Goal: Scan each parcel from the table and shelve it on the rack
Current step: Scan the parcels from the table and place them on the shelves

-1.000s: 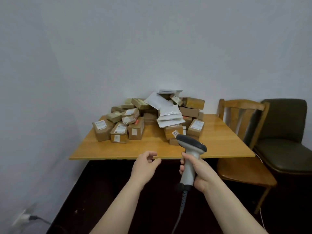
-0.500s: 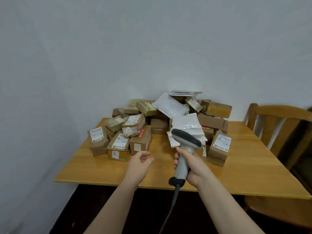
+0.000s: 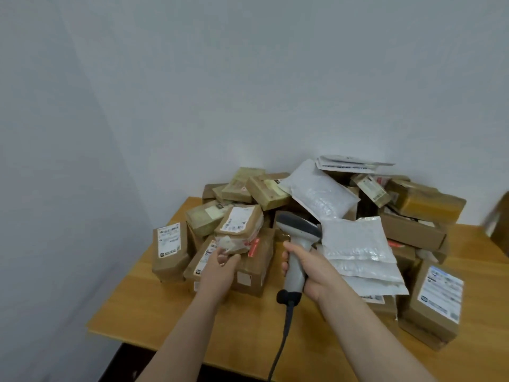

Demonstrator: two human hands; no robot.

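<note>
- The left hand (image 3: 220, 270) pinches the near end of a small brown parcel (image 3: 239, 230) on top of other boxes.
- The right hand (image 3: 312, 272) grips the scanner (image 3: 296, 238), just beside that parcel.
- A big pile of parcels (image 3: 316, 194) waits on the table (image 3: 192, 312). No rack shows, so the job looks barely begun.

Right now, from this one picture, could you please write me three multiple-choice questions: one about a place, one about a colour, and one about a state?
1. Where does the small parcel at the left hand lie?
A. on top of other boxes
B. under them
C. far apart from them

2. What colour is the handle of the scanner?
A. red
B. green
C. light grey

3. What is the right hand doing?
A. waving
B. holding the scanner
C. hanging empty

Answers:
1. A: it rests on two brown boxes.
2. C: the handle shows pale grey in the fist.
3. B: its fingers wrap round the handle.
</note>
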